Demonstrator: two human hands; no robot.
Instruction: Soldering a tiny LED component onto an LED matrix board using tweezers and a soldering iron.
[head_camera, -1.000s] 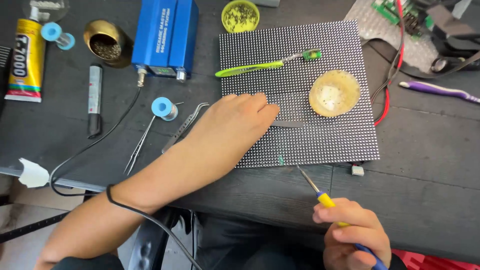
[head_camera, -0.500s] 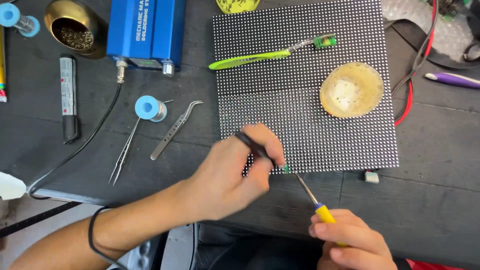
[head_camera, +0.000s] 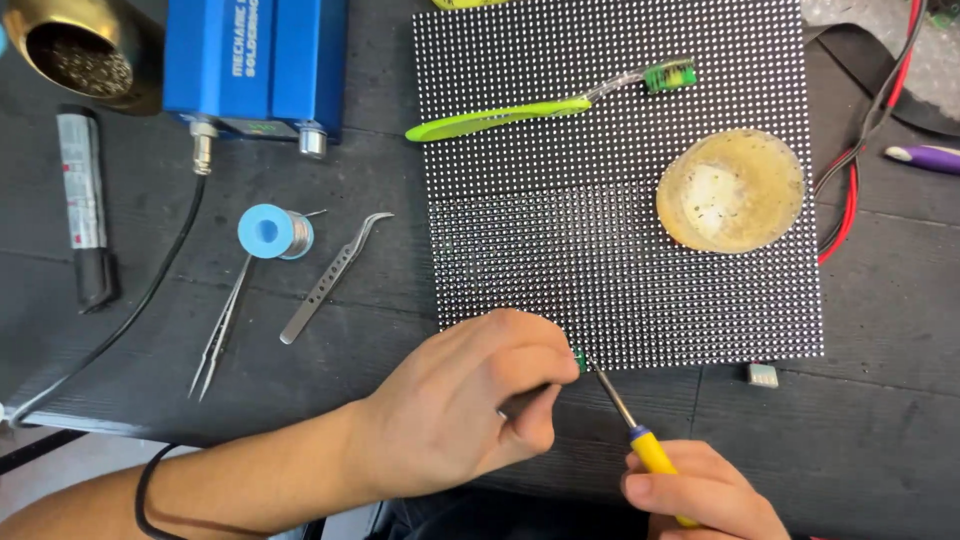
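At the near edge of the panel (head_camera: 620, 190), the left hand (head_camera: 460, 405) has its fingers curled closed and pinches a very small green part (head_camera: 579, 360) between thumb and forefinger, just touching the panel's edge. From the right, the thin metal tip of the iron (head_camera: 625, 415) comes to this same part; the right hand (head_camera: 700, 495) is closed around its yellow handle, below the panel. Such a part looks light, stiff and easy to lose, so I judge a gentle pinch at its sides is best. On the panel lie a green toothbrush (head_camera: 530, 105) and a round yellowish sponge (head_camera: 730, 190), well apart from the hands. Left of the panel are two tweezers (head_camera: 330, 280), a solder spool (head_camera: 268, 231) and a blue box (head_camera: 255, 60).
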